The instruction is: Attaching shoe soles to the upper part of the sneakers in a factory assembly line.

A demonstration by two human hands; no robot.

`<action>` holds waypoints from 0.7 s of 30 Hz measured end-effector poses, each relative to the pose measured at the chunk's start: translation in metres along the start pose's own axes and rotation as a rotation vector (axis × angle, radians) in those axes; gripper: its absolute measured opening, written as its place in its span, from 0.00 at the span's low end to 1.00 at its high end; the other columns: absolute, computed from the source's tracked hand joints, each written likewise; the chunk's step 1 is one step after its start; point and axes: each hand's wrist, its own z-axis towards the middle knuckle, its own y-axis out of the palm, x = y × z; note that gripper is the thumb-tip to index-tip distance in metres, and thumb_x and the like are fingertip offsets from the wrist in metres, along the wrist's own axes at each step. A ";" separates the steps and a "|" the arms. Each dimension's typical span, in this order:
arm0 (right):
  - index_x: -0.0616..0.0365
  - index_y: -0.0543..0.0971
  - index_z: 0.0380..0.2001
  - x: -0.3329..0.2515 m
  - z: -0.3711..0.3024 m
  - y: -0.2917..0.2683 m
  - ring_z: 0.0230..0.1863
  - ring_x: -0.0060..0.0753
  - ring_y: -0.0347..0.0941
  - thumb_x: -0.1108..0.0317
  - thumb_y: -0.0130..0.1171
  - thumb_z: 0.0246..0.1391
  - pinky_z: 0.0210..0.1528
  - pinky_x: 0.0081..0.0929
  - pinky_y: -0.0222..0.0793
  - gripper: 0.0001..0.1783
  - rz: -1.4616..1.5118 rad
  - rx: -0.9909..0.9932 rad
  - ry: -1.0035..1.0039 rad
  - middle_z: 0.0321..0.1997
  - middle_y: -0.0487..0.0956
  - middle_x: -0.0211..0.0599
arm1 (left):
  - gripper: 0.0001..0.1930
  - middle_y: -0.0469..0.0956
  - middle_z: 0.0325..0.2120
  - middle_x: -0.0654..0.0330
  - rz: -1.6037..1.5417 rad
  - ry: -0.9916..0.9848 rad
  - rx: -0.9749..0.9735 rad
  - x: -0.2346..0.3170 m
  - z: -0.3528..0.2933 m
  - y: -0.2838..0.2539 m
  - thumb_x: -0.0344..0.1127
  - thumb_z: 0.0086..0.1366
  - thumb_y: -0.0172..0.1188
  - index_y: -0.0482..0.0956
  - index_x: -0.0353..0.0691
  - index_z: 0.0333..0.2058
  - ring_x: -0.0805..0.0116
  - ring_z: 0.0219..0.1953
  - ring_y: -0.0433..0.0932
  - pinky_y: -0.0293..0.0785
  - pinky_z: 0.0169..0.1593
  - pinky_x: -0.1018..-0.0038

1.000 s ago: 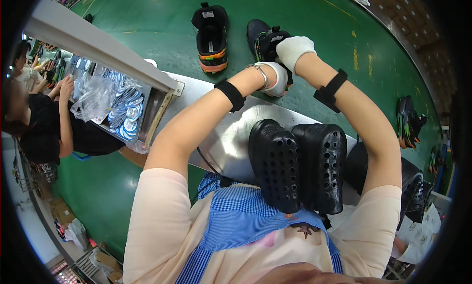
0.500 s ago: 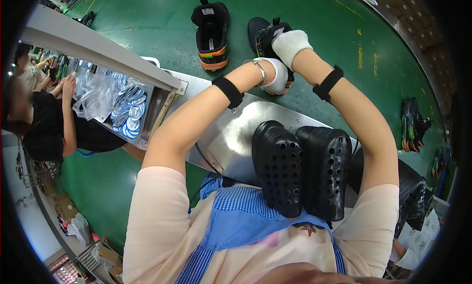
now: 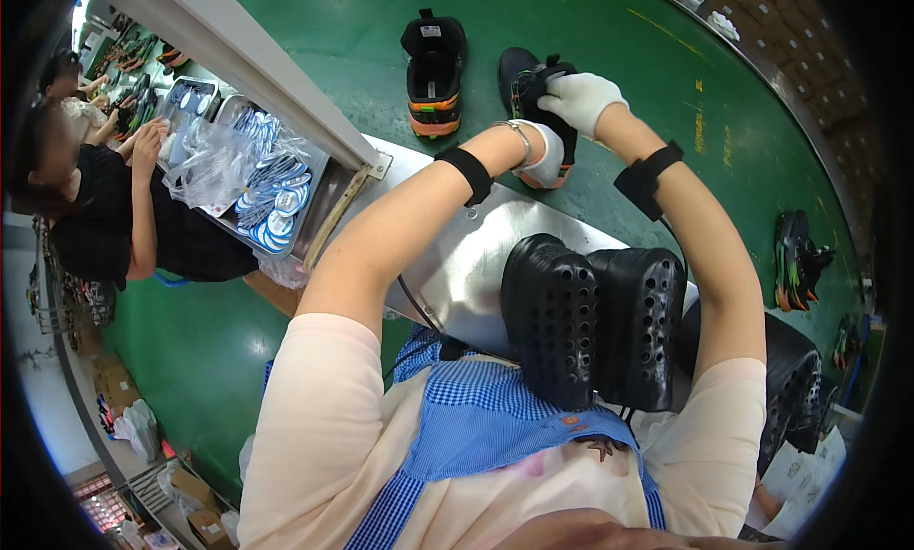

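A black sneaker [image 3: 520, 81] with an orange heel sole lies on the green surface, toe pointing away from me. My left hand [image 3: 545, 158], in a white glove, closes round its heel end; the fingers are partly hidden. My right hand [image 3: 581, 100], also gloved, pinches the shoe's upper near the tongue and laces. Left of it stands a matching sneaker [image 3: 435, 79], its opening facing up and its heel toward me, touched by neither hand.
Two black perforated shoe-shaped forms [image 3: 550, 312] stand close before me beside a metal edge plate [image 3: 457, 264]. At left, a tray [image 3: 303, 228] holds blue-and-white insoles under a slanting white beam [image 3: 262, 60]. Another person [image 3: 114, 198] sits there. More sneakers [image 3: 798, 260] lie at right.
The view has shifted, so most things appear slightly lower and to the right. My right hand has changed its hold, moving from the shoe's opening toward the laces. My left hand stays at the heel.
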 end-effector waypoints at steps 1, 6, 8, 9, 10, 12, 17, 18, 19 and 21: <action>0.56 0.83 0.40 0.008 -0.007 -0.005 0.33 0.37 0.80 0.55 0.57 0.56 0.37 0.32 0.76 0.17 0.326 -0.077 0.026 0.34 0.82 0.42 | 0.18 0.82 0.33 0.50 -0.032 -0.017 0.001 -0.001 -0.003 -0.002 0.48 0.56 0.56 0.83 0.39 0.35 0.50 0.36 0.79 0.75 0.43 0.64; 0.56 0.82 0.40 0.043 -0.075 -0.060 0.28 0.25 0.75 0.55 0.57 0.54 0.36 0.25 0.73 0.18 0.589 0.059 0.127 0.29 0.80 0.33 | 0.25 0.82 0.34 0.47 -0.067 -0.086 -0.002 0.007 -0.024 -0.014 0.48 0.49 0.61 0.83 0.33 0.39 0.51 0.36 0.82 0.77 0.39 0.65; 0.55 0.82 0.41 0.046 -0.121 -0.080 0.30 0.20 0.73 0.55 0.57 0.56 0.37 0.21 0.70 0.17 0.680 0.369 0.230 0.29 0.79 0.30 | 0.25 0.82 0.34 0.47 -0.028 -0.143 0.007 0.004 -0.034 -0.020 0.47 0.47 0.62 0.83 0.33 0.39 0.52 0.36 0.82 0.77 0.40 0.65; 0.56 0.82 0.41 0.043 -0.144 -0.083 0.31 0.18 0.73 0.57 0.57 0.58 0.38 0.20 0.69 0.16 0.742 0.513 0.267 0.29 0.79 0.29 | 0.26 0.82 0.34 0.47 0.047 -0.156 -0.007 0.001 -0.045 -0.023 0.47 0.47 0.62 0.82 0.32 0.40 0.53 0.36 0.82 0.77 0.40 0.65; 0.57 0.82 0.42 0.037 -0.166 -0.083 0.32 0.17 0.72 0.58 0.57 0.59 0.38 0.18 0.68 0.15 0.806 0.654 0.300 0.30 0.79 0.28 | 0.26 0.82 0.35 0.47 0.118 -0.174 -0.025 -0.005 -0.055 -0.022 0.46 0.46 0.62 0.81 0.32 0.41 0.53 0.36 0.82 0.77 0.40 0.65; 0.59 0.81 0.43 0.011 -0.225 -0.079 0.33 0.16 0.72 0.62 0.56 0.61 0.38 0.16 0.68 0.14 0.765 0.859 0.429 0.32 0.80 0.29 | 0.27 0.82 0.36 0.48 0.055 -0.163 0.067 -0.012 -0.068 -0.017 0.45 0.47 0.61 0.80 0.34 0.44 0.53 0.36 0.82 0.77 0.42 0.66; 0.62 0.81 0.43 -0.009 -0.316 0.001 0.35 0.20 0.76 0.72 0.56 0.59 0.42 0.20 0.71 0.11 0.774 0.934 0.741 0.36 0.81 0.33 | 0.19 0.83 0.36 0.54 -0.345 -0.162 0.569 -0.016 -0.111 -0.032 0.45 0.57 0.60 0.82 0.41 0.44 0.63 0.36 0.82 0.76 0.44 0.71; 0.62 0.81 0.43 -0.010 -0.327 0.016 0.36 0.22 0.77 0.74 0.55 0.59 0.43 0.21 0.71 0.11 0.770 0.886 0.763 0.36 0.82 0.35 | 0.23 0.82 0.36 0.53 -0.299 -0.299 0.706 -0.030 -0.107 -0.030 0.49 0.56 0.62 0.80 0.37 0.45 0.63 0.37 0.83 0.78 0.43 0.72; 0.62 0.81 0.42 -0.012 -0.334 0.025 0.36 0.25 0.78 0.73 0.55 0.59 0.42 0.22 0.72 0.10 0.687 0.776 0.728 0.37 0.82 0.38 | 0.27 0.82 0.37 0.51 -0.336 -0.434 0.698 -0.038 -0.097 -0.027 0.50 0.55 0.64 0.79 0.34 0.46 0.62 0.37 0.83 0.78 0.43 0.71; 0.59 0.81 0.41 -0.006 -0.349 0.070 0.39 0.39 0.79 0.69 0.55 0.60 0.44 0.29 0.73 0.10 0.484 0.656 0.688 0.39 0.81 0.43 | 0.34 0.82 0.39 0.46 -0.401 -0.619 0.628 -0.047 -0.066 -0.026 0.54 0.52 0.66 0.77 0.29 0.48 0.58 0.39 0.83 0.79 0.44 0.69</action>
